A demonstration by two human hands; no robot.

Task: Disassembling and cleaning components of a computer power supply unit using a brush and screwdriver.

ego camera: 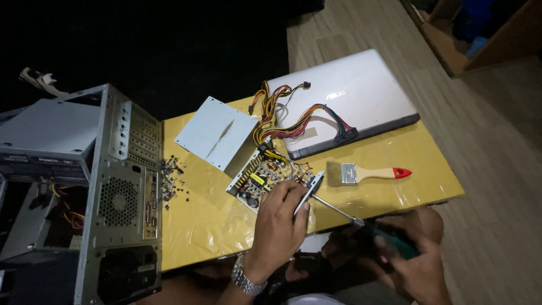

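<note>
Two hands are seen: the left hand (280, 217) and the right hand (415, 265). One screwdriver (361, 225), one paintbrush (367, 173), one laptop (361, 90), one circuit board (262, 182), one metal cover (216, 134), one computer case (107, 192) and one table (209, 214) are counted. Many small screws (171, 179) are scattered, too small to be counted.

Not much in the way of packaging can be seen here. A brown cardboard box (451, 42) is parked on the floor at about 1 o'clock, top right corner, open-topped, with something blue tucked inside it that can't be made out. A laptop (353, 93) is laid shut on the yellow table at roughly 12 to 1 o'clock, so only the silver lid is shown and no screen is visible. A dark strip label (42, 160) is stuck across the front of the grey computer case at 9 o'clock, too blurred to describe further.
</note>
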